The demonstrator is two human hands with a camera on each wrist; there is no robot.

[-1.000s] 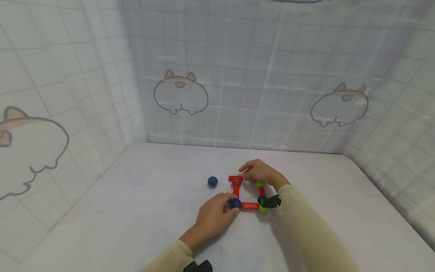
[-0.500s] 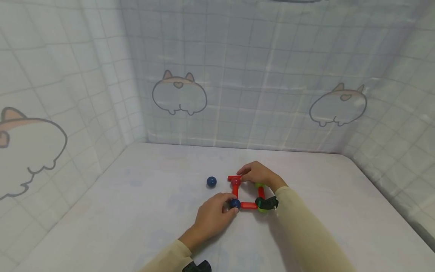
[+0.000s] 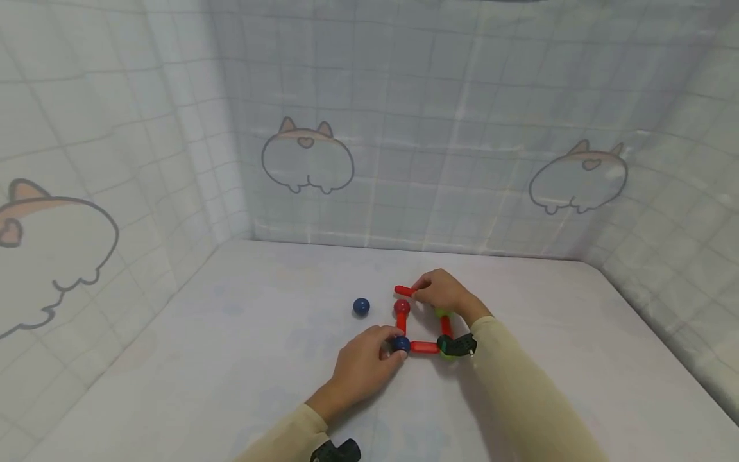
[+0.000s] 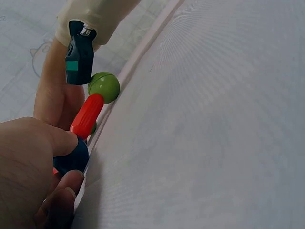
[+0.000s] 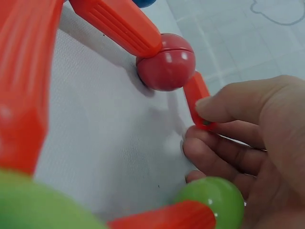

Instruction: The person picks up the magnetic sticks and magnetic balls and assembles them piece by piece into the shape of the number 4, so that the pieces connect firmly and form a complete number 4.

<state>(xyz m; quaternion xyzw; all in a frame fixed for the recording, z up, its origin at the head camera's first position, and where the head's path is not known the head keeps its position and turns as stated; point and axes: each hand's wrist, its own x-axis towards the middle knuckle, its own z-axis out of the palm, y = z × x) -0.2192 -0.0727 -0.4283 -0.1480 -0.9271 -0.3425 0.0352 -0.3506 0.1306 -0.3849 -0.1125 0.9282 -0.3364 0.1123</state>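
Note:
My left hand (image 3: 365, 362) pinches a dark blue ball (image 3: 401, 344) between thumb and fingers, at the near left corner of a ball-and-stick frame on the table. One red stick (image 3: 424, 347) runs right from it, another (image 3: 401, 324) runs back to a red ball (image 3: 401, 307). My right hand (image 3: 443, 290) pinches a separate red stick (image 5: 196, 95) by one end, just behind the red ball. Below that hand sits the far green ball (image 5: 209, 200), joined by a red stick (image 3: 446, 326) to the near green ball (image 4: 104, 87), mostly hidden in the head view by the wrist camera.
A loose dark blue ball (image 3: 361, 307) lies left of the red ball. The white tabletop (image 3: 260, 308) is bounded by a hanging checked curtain (image 3: 404, 192) at the back and sides. Dark wrist cameras (image 3: 456, 344) sit on both sleeves.
The right hand has shifted the separate red stick slightly back, and a gap now shows between it and the red ball in the head view. The left hand stays on the blue ball.

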